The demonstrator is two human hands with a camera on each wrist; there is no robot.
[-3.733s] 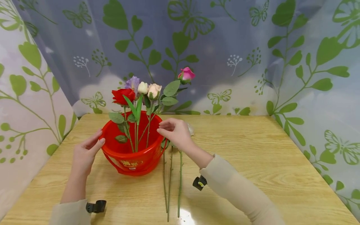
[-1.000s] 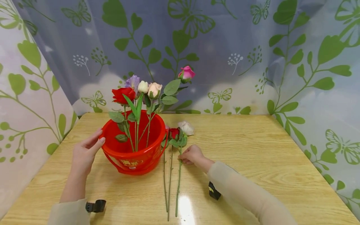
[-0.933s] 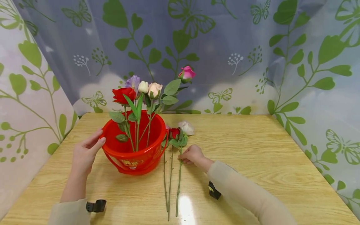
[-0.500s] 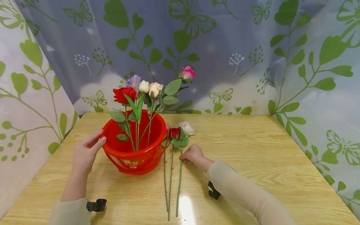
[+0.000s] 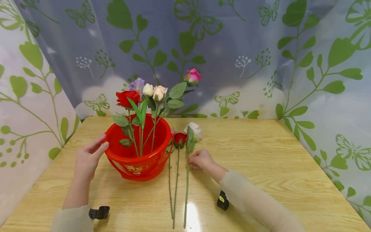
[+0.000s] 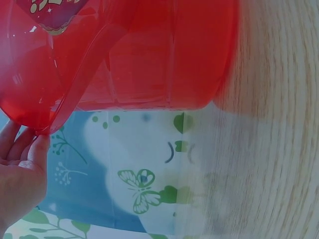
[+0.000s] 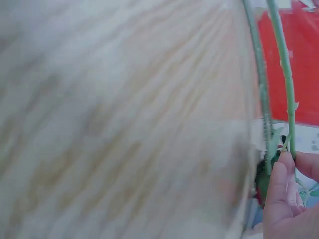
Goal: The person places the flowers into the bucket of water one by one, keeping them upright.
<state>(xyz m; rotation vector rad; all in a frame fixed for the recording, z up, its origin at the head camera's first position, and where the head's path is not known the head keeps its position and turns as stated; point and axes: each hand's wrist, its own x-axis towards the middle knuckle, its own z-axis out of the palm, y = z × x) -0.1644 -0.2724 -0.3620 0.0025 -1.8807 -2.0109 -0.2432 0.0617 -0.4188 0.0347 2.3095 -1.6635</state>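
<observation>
A red bucket (image 5: 139, 169) stands left of centre in the head view, holding several upright flowers, among them a red rose (image 5: 128, 99) and a pink rose (image 5: 193, 77). My left hand (image 5: 87, 159) grips its left rim between thumb and fingers; the left wrist view shows this hand (image 6: 22, 174) at the rim. Right of the bucket, my right hand (image 5: 200, 160) pinches the green stem (image 5: 186, 193) of the white rose (image 5: 193, 130). In the right wrist view, thumb and fingers of this hand (image 7: 291, 194) close round the stem (image 7: 286, 74).
Another red rose (image 5: 180, 139) lies on the wooden table (image 5: 261, 154) between the bucket and the pinched stem, with one more stem (image 5: 170, 190) beside it. A patterned curtain (image 5: 246, 38) hangs behind and at both sides.
My right hand has gone from the bucket's right rim to the stem, then slightly right with it. The white rose and its leaves have shifted, uncovering more of the red rose. My left hand stays put.
</observation>
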